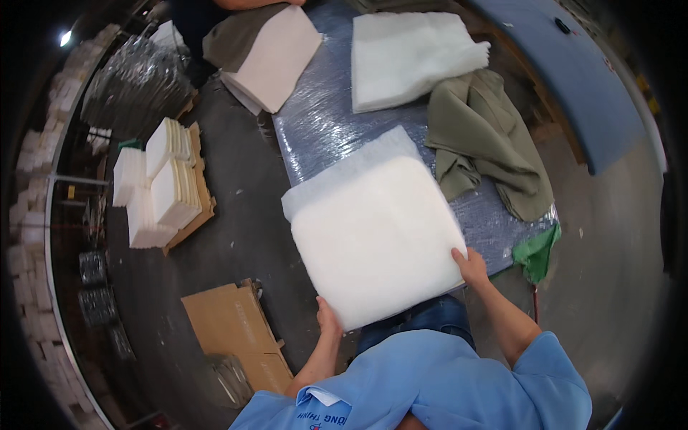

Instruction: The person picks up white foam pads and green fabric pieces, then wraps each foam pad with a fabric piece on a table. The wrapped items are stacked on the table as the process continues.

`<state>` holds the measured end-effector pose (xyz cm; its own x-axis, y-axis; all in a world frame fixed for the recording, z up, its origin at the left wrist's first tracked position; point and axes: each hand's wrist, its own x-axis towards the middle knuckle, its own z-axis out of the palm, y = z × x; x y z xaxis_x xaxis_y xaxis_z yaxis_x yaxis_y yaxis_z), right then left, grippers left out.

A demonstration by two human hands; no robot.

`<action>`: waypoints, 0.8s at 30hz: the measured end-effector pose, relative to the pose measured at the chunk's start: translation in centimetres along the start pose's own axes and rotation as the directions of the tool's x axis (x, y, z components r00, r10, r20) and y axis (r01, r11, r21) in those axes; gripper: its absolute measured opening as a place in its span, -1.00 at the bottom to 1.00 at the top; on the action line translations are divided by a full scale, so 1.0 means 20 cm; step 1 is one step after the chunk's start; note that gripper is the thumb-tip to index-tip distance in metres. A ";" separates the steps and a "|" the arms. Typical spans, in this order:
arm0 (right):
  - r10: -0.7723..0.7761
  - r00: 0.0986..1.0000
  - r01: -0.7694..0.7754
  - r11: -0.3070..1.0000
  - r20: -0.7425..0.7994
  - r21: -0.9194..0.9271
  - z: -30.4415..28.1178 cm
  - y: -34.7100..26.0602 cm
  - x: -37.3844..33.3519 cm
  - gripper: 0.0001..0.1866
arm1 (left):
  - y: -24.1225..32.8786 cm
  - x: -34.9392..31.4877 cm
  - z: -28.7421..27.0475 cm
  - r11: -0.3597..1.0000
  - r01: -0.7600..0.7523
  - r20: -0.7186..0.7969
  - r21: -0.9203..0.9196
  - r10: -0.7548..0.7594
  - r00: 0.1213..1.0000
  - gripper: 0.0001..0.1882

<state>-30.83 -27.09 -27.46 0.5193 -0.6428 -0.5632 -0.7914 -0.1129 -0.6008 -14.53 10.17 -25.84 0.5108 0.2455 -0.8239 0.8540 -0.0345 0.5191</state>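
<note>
A thick, square white cushion insert (376, 236) lies tilted in front of me, its near edge against my body. A thin, translucent flap of its cover (355, 163) sticks out past the far edge. My left hand (328, 315) is closed on the near left corner, the thumb up along the side. At the near right corner my right hand (469, 266) grips the cushion insert, its thumb on top and the other fingers mostly hidden. Beyond the right side lies a crumpled olive-green fabric cover (494, 143).
The table (308, 136) is wrapped in shiny plastic film. On it lie folded white batting (408, 61) and, at one corner, green cloth (537, 252). A person (197, 36) stands beside a partly covered cushion (276, 57). Stacked white foam blocks (172, 179) and flattened cardboard (233, 322) are at left.
</note>
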 end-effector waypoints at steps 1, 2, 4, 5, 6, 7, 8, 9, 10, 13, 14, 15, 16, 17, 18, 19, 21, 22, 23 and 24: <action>0.008 0.999 -0.006 0.999 0.050 -0.043 -0.01 0.03 0.03 -0.34 | -0.02 -0.01 0.00 0.994 -0.056 0.102 -0.095 0.066 0.993 -0.16; 0.019 0.995 -0.011 0.996 0.097 -0.088 -0.04 0.06 0.07 -0.32 | 0.00 0.01 0.02 0.995 -0.032 0.118 -0.098 0.043 0.992 -0.17; 0.115 0.927 -0.066 0.987 0.357 -0.146 -0.14 -0.01 0.15 -0.26 | 0.01 0.01 -0.06 0.995 0.024 0.099 -0.093 -0.015 0.995 -0.20; 0.167 0.869 -0.086 0.978 0.466 -0.189 -0.20 -0.06 0.20 -0.23 | 0.04 0.02 -0.11 0.996 0.052 0.013 0.077 -0.053 0.999 -0.23; 0.062 0.935 0.025 0.970 0.349 -0.240 -0.23 -0.10 0.26 -0.23 | 0.09 0.03 -0.15 0.967 0.093 -0.068 0.237 -0.079 0.995 -0.27; -0.058 0.973 0.125 0.947 0.223 -0.297 -0.26 -0.13 0.33 -0.22 | 0.13 0.06 -0.15 0.947 -0.066 -0.194 0.314 0.132 0.972 -0.30; -0.148 0.977 0.167 0.979 0.154 -0.117 -0.31 -0.15 0.44 -0.25 | 0.18 0.10 -0.10 0.888 -0.212 -0.273 0.408 0.340 0.900 -0.33; -0.227 0.971 0.223 0.973 0.070 0.063 -0.35 -0.19 0.55 -0.27 | 0.25 0.14 -0.03 0.882 -0.262 -0.206 0.391 0.361 0.909 -0.32; -0.203 0.970 0.185 0.973 0.135 0.138 -0.30 -0.34 0.62 -0.28 | 0.32 0.16 -0.03 0.874 -0.293 -0.195 0.388 0.388 0.901 -0.31; -0.167 0.933 0.105 0.974 0.318 0.203 -0.10 -0.81 0.65 -0.30 | 0.47 0.24 0.00 0.951 -0.275 -0.116 0.142 0.292 0.949 -0.28; -0.148 0.950 0.113 0.984 0.276 0.139 -0.07 -0.78 0.71 -0.30 | 0.52 0.28 0.12 0.960 -0.277 -0.012 0.046 0.278 0.961 -0.27; -0.129 0.962 0.115 0.991 0.242 0.073 -0.04 -0.76 0.77 -0.29 | 0.54 0.30 0.22 0.961 -0.268 -0.012 0.063 0.269 0.963 -0.25; -0.087 0.970 0.074 0.995 0.226 0.062 -0.01 -0.76 0.79 -0.30 | 0.54 0.32 0.27 0.964 -0.253 -0.034 0.086 0.256 0.966 -0.23; -0.045 0.978 0.035 0.998 0.205 0.053 0.01 -0.76 0.81 -0.30 | 0.55 0.33 0.29 0.965 -0.238 -0.053 0.109 0.245 0.968 -0.20; -0.003 0.982 -0.007 0.999 0.187 0.051 0.04 -0.77 0.82 -0.30 | 0.55 0.36 0.28 0.961 -0.228 -0.073 0.157 0.241 0.968 -0.20; 0.019 0.978 -0.025 0.999 0.206 0.023 0.06 -0.78 0.82 -0.28 | 0.55 0.38 0.25 0.955 -0.217 -0.097 0.202 0.240 0.966 -0.20; 0.082 0.953 -0.124 0.984 0.293 0.126 0.04 -0.81 0.83 -0.27 | 0.58 0.44 0.18 0.954 -0.151 -0.070 0.257 0.175 0.982 -0.19; 0.111 0.936 -0.178 0.968 0.335 0.175 0.02 -0.83 0.85 -0.26 | 0.64 0.47 0.11 0.957 -0.103 -0.021 0.271 0.113 0.993 -0.19; 0.069 0.945 -0.102 0.991 0.319 0.087 -0.04 -0.85 0.88 -0.26 | 0.69 0.49 0.06 0.957 -0.057 0.028 0.286 0.051 0.998 -0.19; 0.030 0.957 -0.031 1.000 0.288 0.000 -0.12 -0.88 0.93 -0.27 | 0.75 0.50 0.08 0.919 -0.156 -0.020 0.362 0.175 0.984 -0.18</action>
<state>-8.02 -38.98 -26.00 0.5663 -0.4007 -0.7202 -0.8072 -0.0933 -0.5828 3.62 10.56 -26.67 0.6505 0.2551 -0.7154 0.7407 -0.4211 0.5234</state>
